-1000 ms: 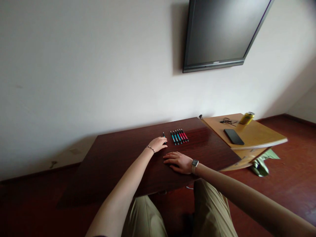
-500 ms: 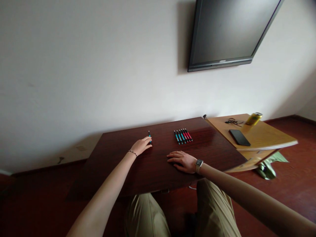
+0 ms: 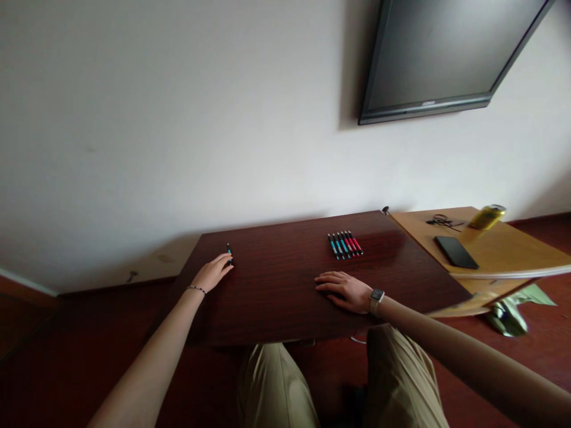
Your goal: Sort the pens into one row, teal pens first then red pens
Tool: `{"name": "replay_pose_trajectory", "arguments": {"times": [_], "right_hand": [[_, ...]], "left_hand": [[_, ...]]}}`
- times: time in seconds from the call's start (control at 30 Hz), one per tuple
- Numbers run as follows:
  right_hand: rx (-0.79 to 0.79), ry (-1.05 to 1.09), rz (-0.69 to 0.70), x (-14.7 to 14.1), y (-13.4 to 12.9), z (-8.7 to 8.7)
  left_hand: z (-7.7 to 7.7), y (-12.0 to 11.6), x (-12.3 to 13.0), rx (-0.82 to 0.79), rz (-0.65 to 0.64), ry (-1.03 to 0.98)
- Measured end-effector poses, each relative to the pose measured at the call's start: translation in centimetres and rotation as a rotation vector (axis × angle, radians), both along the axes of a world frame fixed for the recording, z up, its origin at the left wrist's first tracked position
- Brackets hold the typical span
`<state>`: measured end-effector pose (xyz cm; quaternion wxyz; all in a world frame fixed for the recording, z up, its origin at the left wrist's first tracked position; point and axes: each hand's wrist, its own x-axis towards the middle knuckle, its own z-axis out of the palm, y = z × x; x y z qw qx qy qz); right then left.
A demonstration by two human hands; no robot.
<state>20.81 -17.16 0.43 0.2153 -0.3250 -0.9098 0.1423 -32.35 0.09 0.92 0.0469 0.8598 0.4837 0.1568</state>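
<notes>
My left hand [image 3: 213, 272] is out at the far left of a dark wooden table [image 3: 285, 297], its fingers closed on a teal pen [image 3: 229, 249] whose tip sticks out beyond them. My right hand [image 3: 345, 289], with a watch on the wrist, lies flat on the table near the middle, fingers spread, holding nothing. A row of several teal and red pens [image 3: 345, 244] lies side by side on the table, beyond my right hand.
A lighter wooden side table [image 3: 504, 252] adjoins on the right, bearing a black phone [image 3: 455, 251], a yellow can [image 3: 487, 217] and a dark cable [image 3: 441, 222]. A screen [image 3: 446, 53] hangs on the wall. Green cloth [image 3: 513, 306] lies on the floor at right.
My left hand has carried the teal pen leftward, away from the row of pens toward the table's left edge. My right hand has stayed flat in place.
</notes>
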Motion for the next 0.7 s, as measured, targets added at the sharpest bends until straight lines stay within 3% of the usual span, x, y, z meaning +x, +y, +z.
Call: {"name": "replay_pose_trajectory", "arguments": {"times": [0.4, 0.7], "right_hand": [[0.004, 0.001, -0.011, 0.0, 0.0, -0.1], [0.002, 0.005, -0.006, 0.0, 0.0, 0.0]], "left_hand": [[-0.2, -0.1, -2.1, -0.051, 0.054, -0.069], [-1.1, 0.4, -0.3, -0.070, 0.037, -0.147]]}}
